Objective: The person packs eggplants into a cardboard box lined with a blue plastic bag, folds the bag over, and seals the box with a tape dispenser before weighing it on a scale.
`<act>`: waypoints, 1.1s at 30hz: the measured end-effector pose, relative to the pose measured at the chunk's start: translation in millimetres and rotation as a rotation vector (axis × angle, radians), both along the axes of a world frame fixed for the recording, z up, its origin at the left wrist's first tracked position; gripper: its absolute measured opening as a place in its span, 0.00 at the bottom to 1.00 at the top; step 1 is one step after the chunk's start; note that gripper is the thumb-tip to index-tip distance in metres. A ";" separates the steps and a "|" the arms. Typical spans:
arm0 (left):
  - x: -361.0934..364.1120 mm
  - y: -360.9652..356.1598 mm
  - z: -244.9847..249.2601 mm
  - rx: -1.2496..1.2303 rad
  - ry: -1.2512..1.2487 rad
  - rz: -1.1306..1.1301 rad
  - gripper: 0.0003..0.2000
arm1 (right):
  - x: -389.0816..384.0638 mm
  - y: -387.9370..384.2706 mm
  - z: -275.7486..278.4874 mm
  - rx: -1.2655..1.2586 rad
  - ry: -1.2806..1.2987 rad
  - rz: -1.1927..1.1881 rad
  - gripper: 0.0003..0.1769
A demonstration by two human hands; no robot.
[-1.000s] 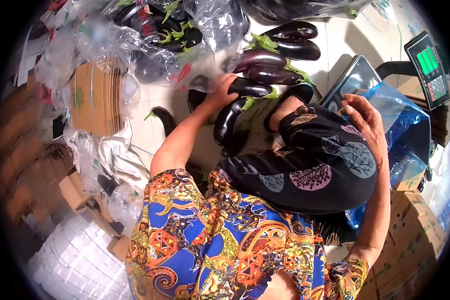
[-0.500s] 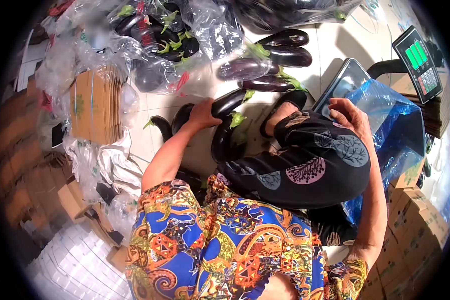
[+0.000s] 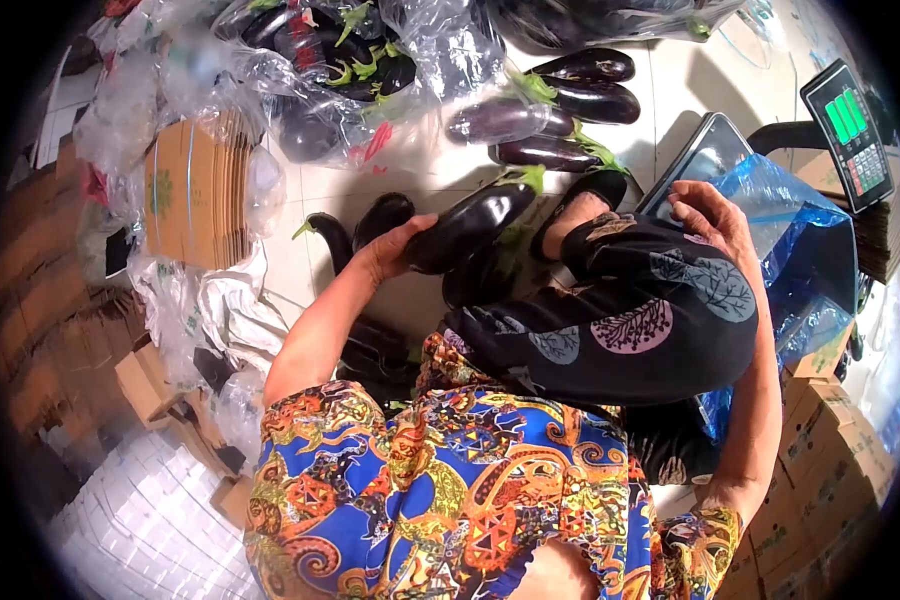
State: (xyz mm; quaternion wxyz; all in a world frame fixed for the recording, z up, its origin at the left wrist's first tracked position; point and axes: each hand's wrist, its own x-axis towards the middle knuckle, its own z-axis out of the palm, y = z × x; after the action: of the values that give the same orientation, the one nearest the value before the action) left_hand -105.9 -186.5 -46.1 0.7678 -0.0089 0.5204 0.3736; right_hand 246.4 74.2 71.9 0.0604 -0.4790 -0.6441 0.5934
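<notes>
The eggplant (image 3: 470, 222), raised left of the knee (image 3: 670, 330), is gripped at its blunt end by the left hand (image 3: 395, 252). The blue bag (image 3: 795, 235) is pinched by the right hand (image 3: 705, 212). The eggplant is judged firm, glossy and slippery, so it is best held mid-body.

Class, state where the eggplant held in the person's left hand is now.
The eggplant is at the centre of the head view, gripped by the left hand, just left of the black shoe.

Bare white tiled floor (image 3: 420, 175) lay open below the crumpled clear plastic bags (image 3: 440, 50). Loose glossy purple eggplants (image 3: 545, 153) blocked its right side.
</notes>
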 end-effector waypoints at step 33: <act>53.3 -26.9 -55.1 0.395 1.498 -0.114 0.40 | 7.1 13.6 -3.0 -0.135 0.069 -0.004 0.19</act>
State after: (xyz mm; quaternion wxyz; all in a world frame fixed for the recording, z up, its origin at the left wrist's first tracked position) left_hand -52.6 -213.4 -101.2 0.2166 0.4098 0.8241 0.3255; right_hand 253.6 87.8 68.9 0.0514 -0.4625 -0.5992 0.6515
